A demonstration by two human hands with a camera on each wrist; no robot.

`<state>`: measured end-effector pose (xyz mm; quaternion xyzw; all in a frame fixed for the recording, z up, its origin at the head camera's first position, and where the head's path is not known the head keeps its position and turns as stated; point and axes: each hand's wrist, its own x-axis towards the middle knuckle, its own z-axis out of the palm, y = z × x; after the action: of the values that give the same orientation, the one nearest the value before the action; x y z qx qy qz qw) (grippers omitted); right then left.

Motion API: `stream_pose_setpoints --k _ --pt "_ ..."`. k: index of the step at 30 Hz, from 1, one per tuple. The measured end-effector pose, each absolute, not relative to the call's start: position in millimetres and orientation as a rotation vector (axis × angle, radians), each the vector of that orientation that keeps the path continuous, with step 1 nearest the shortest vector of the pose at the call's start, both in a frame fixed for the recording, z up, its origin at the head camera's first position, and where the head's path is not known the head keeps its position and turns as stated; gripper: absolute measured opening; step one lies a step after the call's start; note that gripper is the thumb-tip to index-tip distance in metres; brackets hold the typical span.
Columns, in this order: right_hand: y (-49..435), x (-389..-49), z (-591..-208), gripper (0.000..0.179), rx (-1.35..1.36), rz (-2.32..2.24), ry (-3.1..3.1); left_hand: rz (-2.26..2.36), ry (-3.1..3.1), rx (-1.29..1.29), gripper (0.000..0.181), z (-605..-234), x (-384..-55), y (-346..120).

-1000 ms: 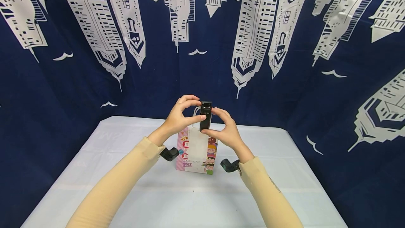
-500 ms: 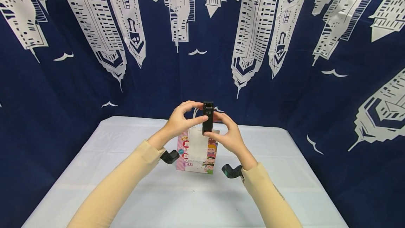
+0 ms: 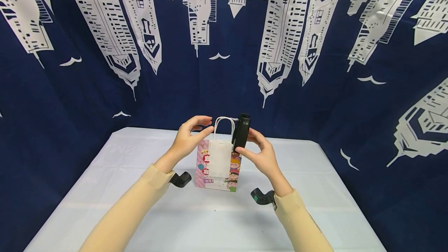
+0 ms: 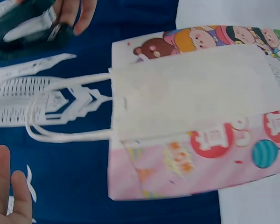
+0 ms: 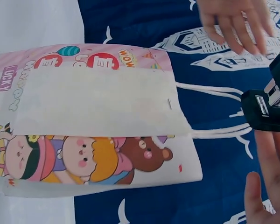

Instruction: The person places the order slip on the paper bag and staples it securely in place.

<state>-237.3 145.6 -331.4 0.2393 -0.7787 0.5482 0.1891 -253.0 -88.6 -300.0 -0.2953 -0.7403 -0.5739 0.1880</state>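
My right hand (image 3: 264,154) holds a black stapler (image 3: 242,131) upright between thumb and fingers, beside the top right corner of a paper gift bag (image 3: 202,172). In the right wrist view the metal parts of the stapler (image 5: 266,122) show, its jaws apart. A blank white sheet (image 3: 219,162) lies over the bag's front, and a small staple (image 5: 169,103) shows near its top edge. My left hand (image 3: 187,138) is to the left of the bag's handles (image 3: 224,118), fingers apart and holding nothing. The bag stands upright, with cartoon figures on its right side.
A white-covered table (image 3: 168,221) bears the bag near its back. Behind it hangs a dark blue curtain (image 3: 231,84) printed with white buildings and birds. A black wrist camera (image 3: 181,179) sits on the left wrist, another wrist camera (image 3: 261,196) on the right.
My left hand has let go of the stapler and drawn away to the left. The right hand has carried the stapler right, off the middle of the bag's top, turning it.
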Motion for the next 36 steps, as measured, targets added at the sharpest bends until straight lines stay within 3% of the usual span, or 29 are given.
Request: stream_pose_setpoints --k 22,36 --pt "192 -242 -390 0.058 0.175 1.754 -2.293 -1.820 -2.195 -0.378 0.025 -374 -246 -132" --pt "201 -234 -413 0.061 -0.095 1.838 -2.383 -1.907 -2.212 -0.336 0.026 -419 -243 -142"
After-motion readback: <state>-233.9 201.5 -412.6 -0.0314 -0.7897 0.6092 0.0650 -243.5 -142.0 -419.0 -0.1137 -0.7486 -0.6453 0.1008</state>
